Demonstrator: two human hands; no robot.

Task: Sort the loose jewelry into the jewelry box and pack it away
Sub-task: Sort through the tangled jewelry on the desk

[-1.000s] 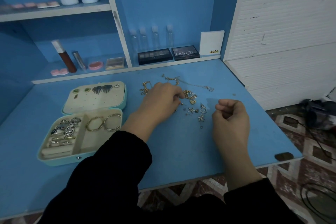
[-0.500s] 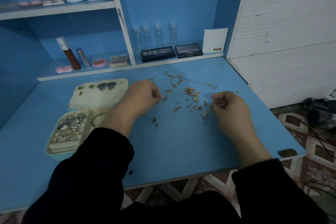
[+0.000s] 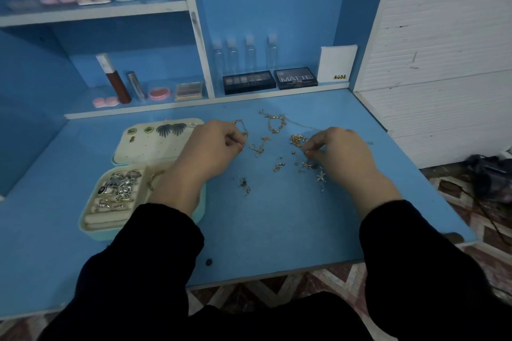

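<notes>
The teal jewelry box (image 3: 89,230) lies open at the left; rings (image 3: 119,188) fill its near compartment and earrings are pinned to its lid (image 3: 158,147). Loose gold and silver jewelry is scattered mid-table: a bracelet (image 3: 274,124), a tangled gold piece (image 3: 260,147), a gold cluster (image 3: 297,140), star-shaped earrings (image 3: 320,176). My left hand (image 3: 210,151) hovers over the box's right edge, its curled fingertips pinching a thin gold chain (image 3: 243,127). My right hand (image 3: 342,153) pinches a small gold piece (image 3: 306,151) beside the gold cluster.
The blue table (image 3: 271,224) ends in a front edge close to me. A low shelf behind it holds eyeshadow palettes (image 3: 249,81), small clear bottles (image 3: 250,52), a white card (image 3: 336,63) and tubes (image 3: 115,80). To the right are a white panelled wall and cables on the floor (image 3: 487,171).
My left hand drew back leftward from the middle of the pile to the chain near the box. My right hand reached forward into the pile by the gold cluster.
</notes>
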